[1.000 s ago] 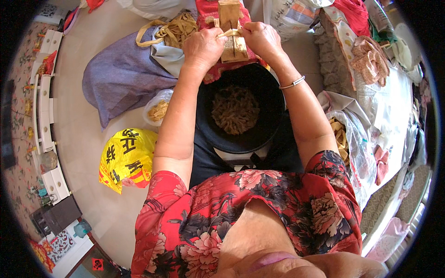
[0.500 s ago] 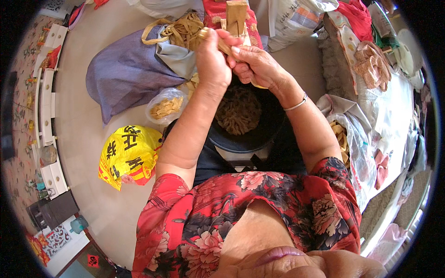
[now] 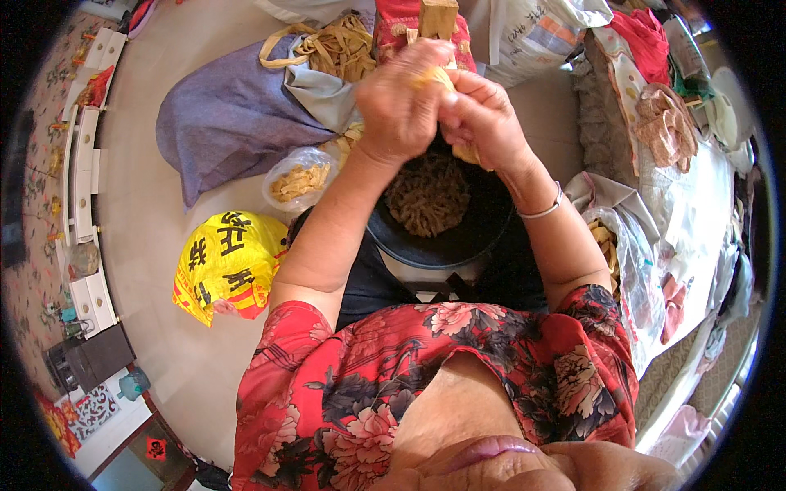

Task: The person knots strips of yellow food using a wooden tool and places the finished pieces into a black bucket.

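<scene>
Nearest to us is our own red flowered blouse [image 3: 426,385], with both bare forearms rising from it toward the middle of the scene. Just beyond, in our lap, sits a black bowl [image 3: 458,241] holding a heap of tan, curled strips [image 3: 427,192].

Above the bowl our two hands meet, touching each other. Our left hand [image 3: 397,110] is clenched around a pale yellow strip [image 3: 432,78], whose end shows at the top of the fist. Our right hand [image 3: 483,119] is closed as well, fingers curled against the left hand and gripping the same yellowish material, a bit of which shows below the palm. A thin silver bangle [image 3: 540,209] circles the right wrist.

On the floor to the near left lies a yellow plastic bag [image 3: 225,262]. A little farther, just left of the bowl, a clear plastic bag [image 3: 299,176] holds more tan pieces. Beyond that spreads a purple cloth bundle [image 3: 229,123], and on its far edge rests a pile of loose straw-coloured strips [image 3: 336,45].

To the right, a clear bag [image 3: 626,254] lies beside our right arm, and a cluttered surface with folded cloths [image 3: 667,123] runs along the right side. At the far middle, behind our hands, a wooden block [image 3: 438,16] stands on a red cloth [image 3: 401,20].
</scene>
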{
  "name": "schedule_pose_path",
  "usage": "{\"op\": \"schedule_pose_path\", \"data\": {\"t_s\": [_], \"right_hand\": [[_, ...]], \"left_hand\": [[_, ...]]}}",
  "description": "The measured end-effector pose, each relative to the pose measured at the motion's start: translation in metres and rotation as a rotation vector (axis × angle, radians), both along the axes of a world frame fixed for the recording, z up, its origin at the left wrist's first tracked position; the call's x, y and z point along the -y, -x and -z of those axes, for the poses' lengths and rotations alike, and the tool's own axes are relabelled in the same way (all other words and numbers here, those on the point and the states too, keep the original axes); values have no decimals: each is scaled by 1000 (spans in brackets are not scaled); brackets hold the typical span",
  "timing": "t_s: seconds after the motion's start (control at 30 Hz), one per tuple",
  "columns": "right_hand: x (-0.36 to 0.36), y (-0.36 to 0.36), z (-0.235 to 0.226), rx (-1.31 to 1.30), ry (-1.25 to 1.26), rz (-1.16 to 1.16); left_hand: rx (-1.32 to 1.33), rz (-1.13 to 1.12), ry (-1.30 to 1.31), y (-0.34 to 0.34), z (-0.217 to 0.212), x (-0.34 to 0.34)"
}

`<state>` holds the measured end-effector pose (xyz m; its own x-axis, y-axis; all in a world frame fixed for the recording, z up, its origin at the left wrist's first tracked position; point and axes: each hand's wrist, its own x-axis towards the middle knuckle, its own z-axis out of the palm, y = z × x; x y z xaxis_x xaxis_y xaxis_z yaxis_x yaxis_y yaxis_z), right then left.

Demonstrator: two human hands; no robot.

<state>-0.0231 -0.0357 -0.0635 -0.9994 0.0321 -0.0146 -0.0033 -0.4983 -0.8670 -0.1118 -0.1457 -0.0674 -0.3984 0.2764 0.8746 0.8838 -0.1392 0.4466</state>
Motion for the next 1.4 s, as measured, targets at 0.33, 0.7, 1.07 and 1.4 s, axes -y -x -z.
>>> {"op": "schedule_pose_path", "data": {"t_s": [0.33, 0.7, 1.07, 1.4], "right_hand": [[-8, 2, 14, -57, -721, 328], [-29, -1, 6, 310, 43, -228], [-47, -4, 9, 130, 144, -302], [-30, -5, 8, 177, -65, -45]], "left_hand": [[806, 118, 301, -11, 14, -8], [186, -18, 320, -17, 0, 3], [681, 57, 517, -6, 3, 10], [418, 225, 707, -5, -18, 20]]}}
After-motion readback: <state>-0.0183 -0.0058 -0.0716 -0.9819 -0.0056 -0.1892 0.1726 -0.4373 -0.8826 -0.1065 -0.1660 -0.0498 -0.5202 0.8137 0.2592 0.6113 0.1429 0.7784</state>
